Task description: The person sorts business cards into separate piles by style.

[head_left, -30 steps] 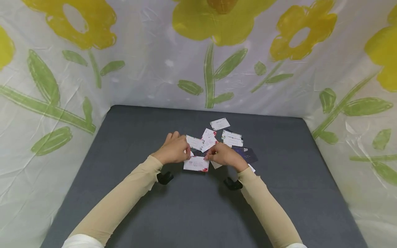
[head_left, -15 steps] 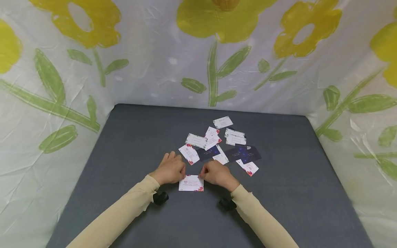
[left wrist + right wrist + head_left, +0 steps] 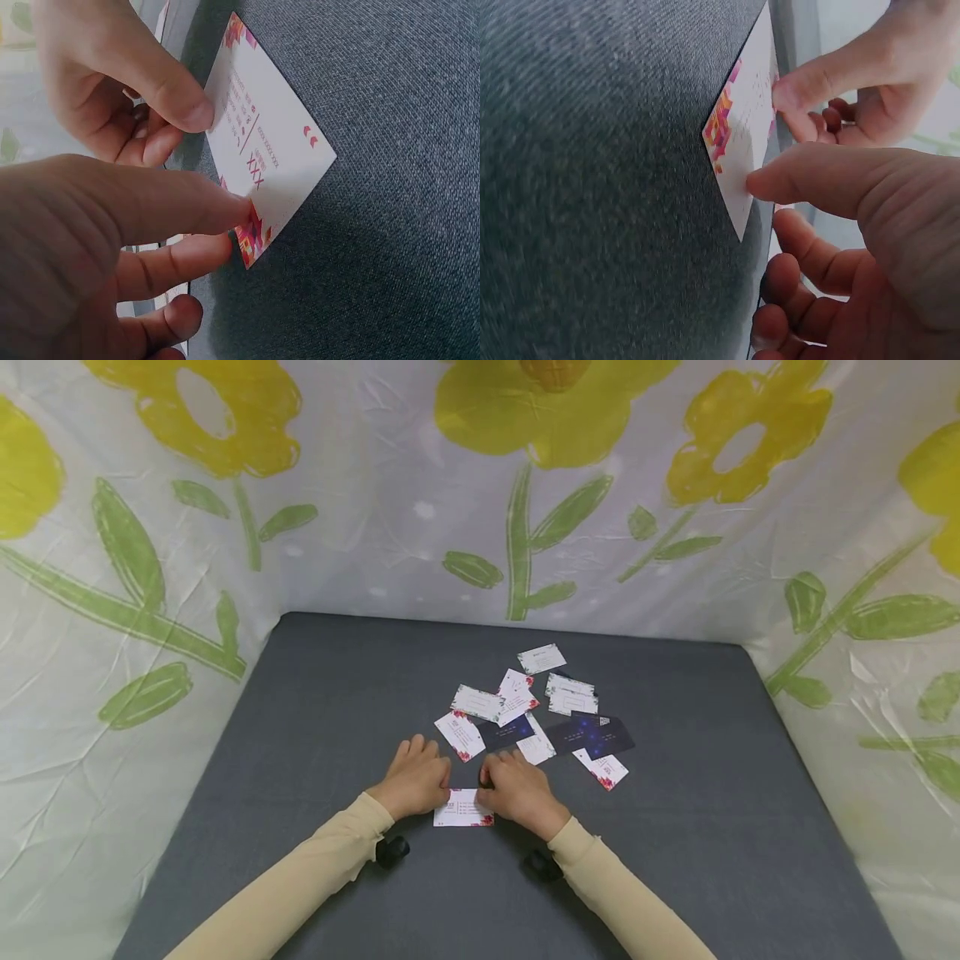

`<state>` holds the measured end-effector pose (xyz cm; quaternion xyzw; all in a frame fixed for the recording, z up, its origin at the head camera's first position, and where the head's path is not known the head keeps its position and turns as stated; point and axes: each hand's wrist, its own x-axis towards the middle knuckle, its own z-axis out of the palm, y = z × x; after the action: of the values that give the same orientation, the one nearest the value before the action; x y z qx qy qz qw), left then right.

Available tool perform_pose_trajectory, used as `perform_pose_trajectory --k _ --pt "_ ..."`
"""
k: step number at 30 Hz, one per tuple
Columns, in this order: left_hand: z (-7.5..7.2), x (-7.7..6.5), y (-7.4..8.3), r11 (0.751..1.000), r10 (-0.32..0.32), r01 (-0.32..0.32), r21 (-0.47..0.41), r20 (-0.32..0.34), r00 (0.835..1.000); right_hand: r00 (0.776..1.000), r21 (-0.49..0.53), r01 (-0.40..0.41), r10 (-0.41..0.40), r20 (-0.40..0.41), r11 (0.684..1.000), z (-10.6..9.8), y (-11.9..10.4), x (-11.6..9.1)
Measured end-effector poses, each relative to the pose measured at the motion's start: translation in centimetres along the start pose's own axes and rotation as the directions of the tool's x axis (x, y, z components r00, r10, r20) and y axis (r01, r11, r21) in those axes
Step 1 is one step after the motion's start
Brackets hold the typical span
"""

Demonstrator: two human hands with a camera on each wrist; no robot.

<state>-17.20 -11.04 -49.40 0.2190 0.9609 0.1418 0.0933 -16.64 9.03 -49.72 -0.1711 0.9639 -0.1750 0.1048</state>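
Observation:
A white business card [image 3: 459,812] with red floral corners and printed text lies on the dark grey tabletop, between the two hands. My left hand [image 3: 416,778] pinches its far left corner, thumb on the printed face and index finger at the edge. The thumb of my right hand [image 3: 519,792] presses on the card near its far right corner. In the right wrist view the fingers [image 3: 784,277] of that hand are bent and sit apart from the thumb, beyond the card's edge.
Beyond the hands lies a loose spread of overlapping cards: white floral ones [image 3: 459,734] and dark blue ones [image 3: 603,739]. One white card [image 3: 542,658] is farthest back. A curtain [image 3: 360,527] with yellow flowers surrounds the table [image 3: 712,860].
Both hands have drawn the card from the spread toward the near side and laid it down. The right fingers have since parted from the thumb, which now presses the card.

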Motion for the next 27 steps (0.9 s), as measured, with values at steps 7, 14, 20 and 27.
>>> perform_pose_trajectory --k 7,14,20,27 --pt "-0.2 0.9 -0.3 1.000 -0.018 0.017 -0.010 -0.094 0.995 0.994 0.040 0.030 -0.025 -0.110 0.999 -0.2 0.1 0.8" --pt "0.1 4.2 -1.6 0.986 -0.104 0.135 0.097 -0.273 0.956 0.948 -0.138 0.017 -0.060 -0.311 0.990 -0.3 -0.2 3.9" --pt "0.8 5.9 -1.8 0.971 -0.136 0.176 0.160 -0.233 0.963 0.969 -0.355 -0.050 -0.041 -0.243 0.934 0.5 -1.0 5.4" --pt "1.2 5.1 -1.4 0.959 -0.042 0.142 0.246 -0.371 0.928 0.983 -0.369 -0.069 0.001 -0.181 0.927 0.1 -1.2 5.5"
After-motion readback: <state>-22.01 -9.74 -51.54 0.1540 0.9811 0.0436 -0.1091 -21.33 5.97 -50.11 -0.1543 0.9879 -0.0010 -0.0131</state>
